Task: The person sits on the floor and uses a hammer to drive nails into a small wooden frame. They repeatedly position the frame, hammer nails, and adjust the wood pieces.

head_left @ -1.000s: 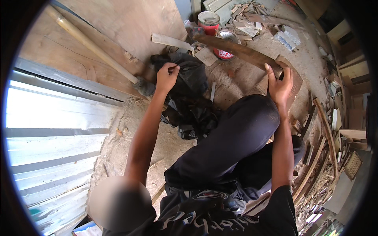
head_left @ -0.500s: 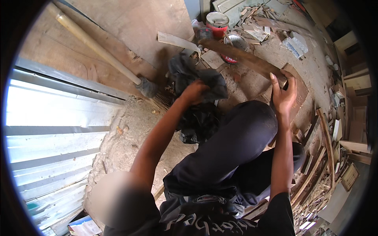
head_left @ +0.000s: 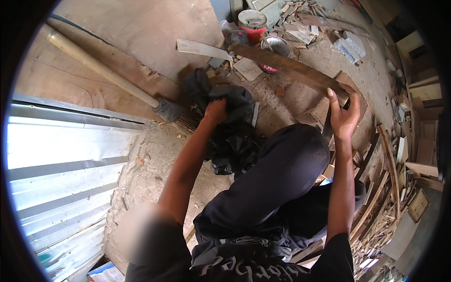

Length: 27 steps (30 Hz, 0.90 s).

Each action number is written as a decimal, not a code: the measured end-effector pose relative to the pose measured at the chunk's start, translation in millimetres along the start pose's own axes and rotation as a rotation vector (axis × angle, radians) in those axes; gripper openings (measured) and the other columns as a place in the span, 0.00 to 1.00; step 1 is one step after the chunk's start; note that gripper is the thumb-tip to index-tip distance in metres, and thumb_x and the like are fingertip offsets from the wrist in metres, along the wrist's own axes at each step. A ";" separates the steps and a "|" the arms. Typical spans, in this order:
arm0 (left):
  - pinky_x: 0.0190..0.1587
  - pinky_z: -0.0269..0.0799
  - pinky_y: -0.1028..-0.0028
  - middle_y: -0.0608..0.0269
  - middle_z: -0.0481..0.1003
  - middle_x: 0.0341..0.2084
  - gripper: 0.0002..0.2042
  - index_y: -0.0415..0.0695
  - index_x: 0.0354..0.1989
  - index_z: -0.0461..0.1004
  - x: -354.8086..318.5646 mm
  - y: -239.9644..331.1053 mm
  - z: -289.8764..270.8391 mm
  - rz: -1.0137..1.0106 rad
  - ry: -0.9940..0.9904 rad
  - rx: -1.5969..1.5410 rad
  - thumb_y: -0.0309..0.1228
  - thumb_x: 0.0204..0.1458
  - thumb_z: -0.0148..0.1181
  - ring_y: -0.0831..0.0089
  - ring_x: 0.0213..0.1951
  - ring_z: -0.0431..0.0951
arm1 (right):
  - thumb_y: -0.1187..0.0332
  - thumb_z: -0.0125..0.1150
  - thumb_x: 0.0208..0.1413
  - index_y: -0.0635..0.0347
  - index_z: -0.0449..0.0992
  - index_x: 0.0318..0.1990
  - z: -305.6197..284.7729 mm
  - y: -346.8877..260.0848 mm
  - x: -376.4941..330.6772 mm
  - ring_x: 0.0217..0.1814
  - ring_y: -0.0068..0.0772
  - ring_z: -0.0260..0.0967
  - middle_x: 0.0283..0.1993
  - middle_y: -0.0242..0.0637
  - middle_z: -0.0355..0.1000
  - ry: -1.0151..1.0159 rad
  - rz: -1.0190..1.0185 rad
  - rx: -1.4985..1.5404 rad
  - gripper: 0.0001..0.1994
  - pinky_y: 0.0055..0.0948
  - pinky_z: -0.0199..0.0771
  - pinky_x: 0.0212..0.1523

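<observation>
In my right hand (head_left: 345, 116) is the near end of a long brown wooden plank (head_left: 293, 70). My thumb and fingers close around that end, and the plank slants up and away to the left. My left hand (head_left: 216, 111) is closed on a dark grey cloth (head_left: 240, 102), which hangs in loose folds left of the plank and apart from it. Beneath the cloth lies a crumpled black plastic bag (head_left: 234, 141), close to my raised knee (head_left: 300, 150).
A broom (head_left: 103, 70) leans along a plywood sheet (head_left: 141, 33) on the left, above corrugated metal (head_left: 61, 174). Beyond the plank stand a red paint can (head_left: 252, 30) and an open can (head_left: 277, 47). Wood scraps (head_left: 376, 221) heap up on the right.
My left hand and the cloth have shifted left, and the cloth's folds hang differently. My right hand still grips the plank, with little movement. The whole view has shifted slightly.
</observation>
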<state>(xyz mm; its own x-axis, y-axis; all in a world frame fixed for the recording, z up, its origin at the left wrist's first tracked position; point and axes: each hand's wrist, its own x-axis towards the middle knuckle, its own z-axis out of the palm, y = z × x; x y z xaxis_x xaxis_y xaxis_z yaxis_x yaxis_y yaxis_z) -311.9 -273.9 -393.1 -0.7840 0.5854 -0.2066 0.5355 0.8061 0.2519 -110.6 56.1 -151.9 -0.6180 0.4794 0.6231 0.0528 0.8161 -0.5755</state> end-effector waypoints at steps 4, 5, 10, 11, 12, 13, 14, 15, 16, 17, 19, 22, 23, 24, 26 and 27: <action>0.68 0.61 0.53 0.48 0.72 0.58 0.20 0.43 0.51 0.78 13.1 6.9 18.4 0.019 -0.014 0.117 0.30 0.46 0.64 0.50 0.65 0.67 | 0.61 0.76 0.56 0.63 0.79 0.51 -6.2 5.0 4.0 0.54 0.41 0.76 0.50 0.44 0.78 0.016 -0.015 -0.069 0.20 0.37 0.73 0.56; 0.67 0.62 0.51 0.48 0.71 0.59 0.21 0.42 0.51 0.78 14.5 5.5 18.7 0.057 0.010 0.126 0.31 0.46 0.64 0.50 0.65 0.67 | 0.61 0.76 0.57 0.63 0.79 0.51 -5.1 5.9 4.9 0.54 0.41 0.76 0.50 0.44 0.78 0.018 -0.024 -0.074 0.20 0.37 0.73 0.57; 0.68 0.61 0.48 0.47 0.68 0.65 0.22 0.41 0.56 0.77 17.7 11.9 17.5 0.069 0.064 0.072 0.37 0.54 0.59 0.51 0.67 0.66 | 0.61 0.76 0.57 0.63 0.79 0.52 -10.4 13.2 5.8 0.55 0.41 0.76 0.50 0.44 0.78 0.024 -0.005 -0.108 0.21 0.37 0.73 0.58; 0.69 0.61 0.48 0.47 0.68 0.66 0.22 0.42 0.56 0.77 24.3 12.3 17.4 0.038 -0.060 0.135 0.38 0.55 0.58 0.51 0.67 0.67 | 0.61 0.76 0.56 0.63 0.79 0.52 -9.8 14.3 5.5 0.55 0.41 0.76 0.50 0.44 0.78 0.028 -0.005 -0.105 0.21 0.37 0.73 0.58; 0.69 0.60 0.48 0.47 0.67 0.67 0.21 0.43 0.57 0.77 32.9 9.7 20.5 0.003 -0.182 0.197 0.39 0.56 0.57 0.51 0.67 0.67 | 0.61 0.77 0.56 0.63 0.79 0.52 -8.0 14.9 6.0 0.55 0.40 0.76 0.49 0.44 0.78 0.032 -0.009 -0.099 0.21 0.37 0.73 0.58; 0.70 0.60 0.48 0.47 0.67 0.68 0.21 0.44 0.58 0.77 38.7 8.2 24.8 -0.030 -0.304 0.259 0.40 0.58 0.56 0.51 0.67 0.68 | 0.62 0.77 0.56 0.63 0.79 0.52 -6.5 15.4 6.5 0.55 0.40 0.76 0.49 0.44 0.78 0.029 -0.004 -0.096 0.21 0.37 0.73 0.58; 0.70 0.59 0.47 0.46 0.68 0.66 0.21 0.45 0.58 0.77 40.0 6.3 30.6 -0.008 -0.219 0.238 0.40 0.58 0.56 0.51 0.66 0.69 | 0.62 0.77 0.56 0.63 0.79 0.52 -5.4 15.7 6.9 0.55 0.40 0.76 0.50 0.44 0.78 0.027 0.002 -0.095 0.21 0.36 0.73 0.57; 0.71 0.58 0.47 0.46 0.70 0.65 0.21 0.45 0.58 0.77 41.0 -2.6 46.2 0.011 -0.135 0.215 0.39 0.59 0.55 0.51 0.66 0.70 | 0.62 0.77 0.56 0.62 0.79 0.52 -4.0 14.9 7.1 0.54 0.39 0.76 0.50 0.44 0.78 0.024 0.008 -0.092 0.21 0.36 0.73 0.57; 0.71 0.57 0.46 0.46 0.72 0.64 0.21 0.45 0.59 0.77 41.5 -12.3 61.4 0.026 -0.050 0.193 0.38 0.59 0.55 0.51 0.65 0.71 | 0.62 0.77 0.56 0.62 0.79 0.52 -2.2 12.7 7.9 0.54 0.39 0.76 0.50 0.44 0.78 0.021 0.001 -0.089 0.21 0.36 0.73 0.57; 0.71 0.58 0.47 0.47 0.74 0.62 0.21 0.45 0.59 0.76 41.6 -22.0 77.9 0.092 0.130 0.160 0.37 0.59 0.55 0.50 0.65 0.72 | 0.62 0.77 0.56 0.62 0.79 0.52 0.2 9.3 9.1 0.54 0.38 0.76 0.49 0.44 0.78 0.017 -0.007 -0.083 0.21 0.36 0.73 0.57; 0.71 0.58 0.49 0.48 0.77 0.58 0.21 0.46 0.60 0.76 39.9 -30.1 100.2 0.233 0.487 0.086 0.35 0.58 0.55 0.49 0.64 0.73 | 0.62 0.77 0.56 0.62 0.79 0.52 3.8 7.1 10.4 0.54 0.38 0.76 0.49 0.44 0.78 0.005 -0.005 -0.062 0.21 0.36 0.73 0.57; 0.61 0.72 0.50 0.46 0.79 0.54 0.18 0.48 0.57 0.78 38.6 -15.6 97.9 0.128 0.071 -0.133 0.31 0.59 0.52 0.48 0.57 0.78 | 0.62 0.77 0.56 0.62 0.79 0.52 -2.2 10.9 7.3 0.53 0.37 0.76 0.50 0.43 0.78 0.000 0.026 -0.062 0.21 0.35 0.74 0.56; 0.59 0.73 0.50 0.45 0.78 0.54 0.18 0.48 0.57 0.78 39.5 -10.3 94.9 0.110 0.018 -0.146 0.31 0.59 0.53 0.48 0.56 0.79 | 0.62 0.77 0.56 0.62 0.79 0.52 -5.1 10.3 7.4 0.53 0.37 0.76 0.50 0.43 0.78 0.001 0.030 -0.075 0.21 0.35 0.74 0.56; 0.57 0.74 0.50 0.44 0.78 0.54 0.18 0.48 0.56 0.78 39.4 -11.3 94.6 0.084 -0.031 -0.156 0.31 0.59 0.53 0.47 0.54 0.79 | 0.61 0.77 0.56 0.62 0.78 0.52 -5.8 8.9 7.7 0.53 0.37 0.76 0.50 0.43 0.78 0.000 0.032 -0.079 0.21 0.35 0.74 0.56; 0.56 0.75 0.50 0.44 0.78 0.53 0.17 0.48 0.55 0.79 39.3 -10.8 95.6 0.076 -0.069 -0.156 0.32 0.59 0.53 0.46 0.53 0.80 | 0.61 0.77 0.56 0.62 0.78 0.52 -7.8 8.5 6.3 0.53 0.37 0.76 0.50 0.43 0.78 0.003 0.026 -0.081 0.21 0.35 0.74 0.56; 0.55 0.75 0.50 0.44 0.79 0.52 0.16 0.47 0.54 0.79 40.0 -15.1 99.1 0.086 -0.049 -0.144 0.32 0.58 0.54 0.46 0.53 0.80 | 0.61 0.77 0.56 0.62 0.78 0.52 -6.7 7.6 6.9 0.53 0.37 0.76 0.50 0.43 0.78 0.003 0.018 -0.072 0.21 0.35 0.74 0.56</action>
<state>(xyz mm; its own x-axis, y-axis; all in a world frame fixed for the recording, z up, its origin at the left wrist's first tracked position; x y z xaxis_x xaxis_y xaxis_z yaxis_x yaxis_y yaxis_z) -320.2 -254.1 -498.8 -0.7190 0.6580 -0.2236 0.5464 0.7341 0.4032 -109.2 67.8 -148.5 -0.6140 0.4953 0.6146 0.1207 0.8284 -0.5470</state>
